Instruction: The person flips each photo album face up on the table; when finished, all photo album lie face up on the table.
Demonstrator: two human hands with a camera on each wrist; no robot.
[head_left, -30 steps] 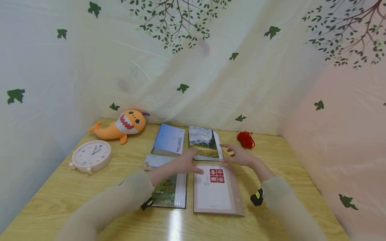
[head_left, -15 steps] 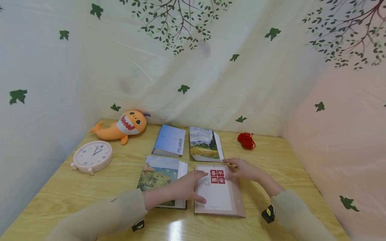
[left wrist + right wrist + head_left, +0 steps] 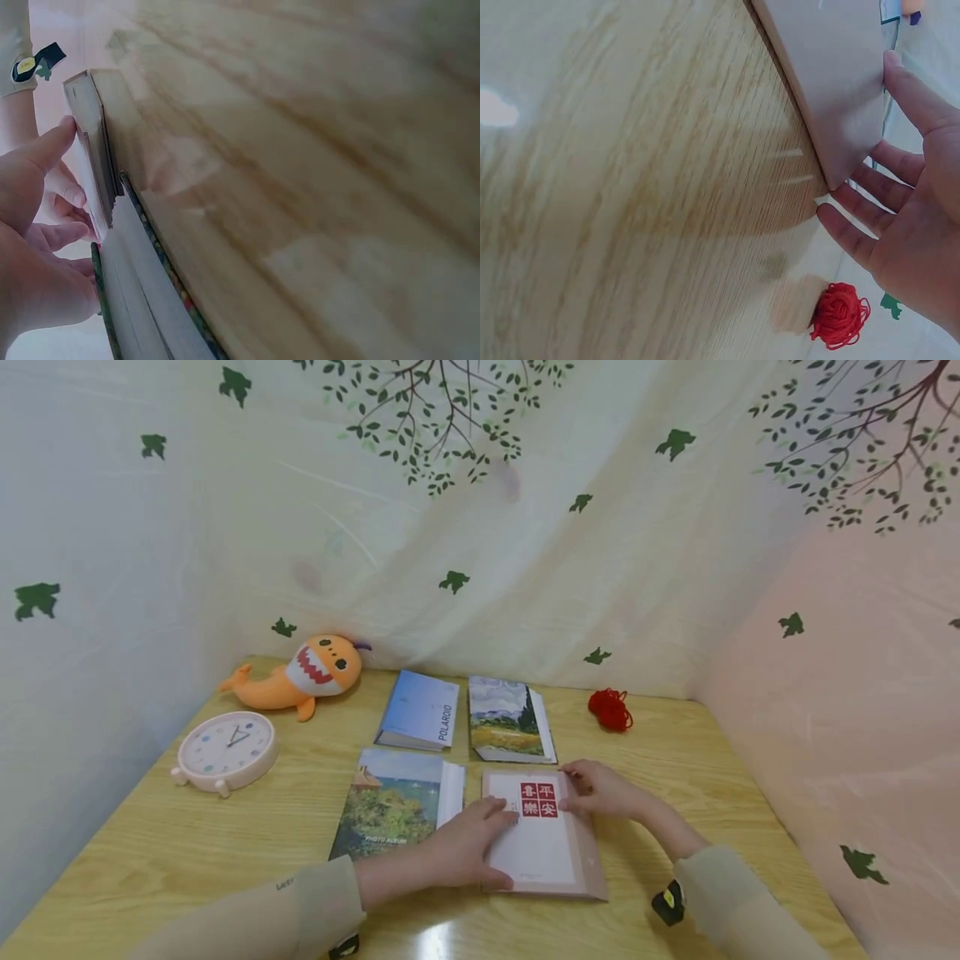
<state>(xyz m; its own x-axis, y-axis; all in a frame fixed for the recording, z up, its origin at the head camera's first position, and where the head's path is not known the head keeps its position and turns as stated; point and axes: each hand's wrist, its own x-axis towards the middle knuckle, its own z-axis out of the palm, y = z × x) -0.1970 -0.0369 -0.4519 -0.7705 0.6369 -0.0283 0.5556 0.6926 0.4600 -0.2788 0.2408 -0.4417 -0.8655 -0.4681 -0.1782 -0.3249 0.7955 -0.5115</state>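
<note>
A pink book (image 3: 542, 853) with a white panel and red characters lies at the front right of four-cornered rows of books. My left hand (image 3: 467, 845) reaches over the photo album (image 3: 393, 806), its thumb and fingertips resting at the pink book's left side. In the left wrist view the left hand's fingers (image 3: 56, 150) are spread above the book edges. My right hand (image 3: 611, 792) touches the pink book's upper right corner. The right wrist view shows that hand (image 3: 930, 202) with loosely extended fingers along the edge and the thumb at the cover.
Behind lie a blue Polaroid album (image 3: 420, 708) and a landscape-covered book (image 3: 506, 718). An orange shark plush (image 3: 300, 681) and a pink clock (image 3: 227, 747) stand left; red yarn (image 3: 611, 710) lies right. A printed curtain (image 3: 480, 527) closes off the table's back.
My left hand has moved down from the landscape-covered book to the pink book's left side. The right hand has come down from that book to the pink book's upper right corner.
</note>
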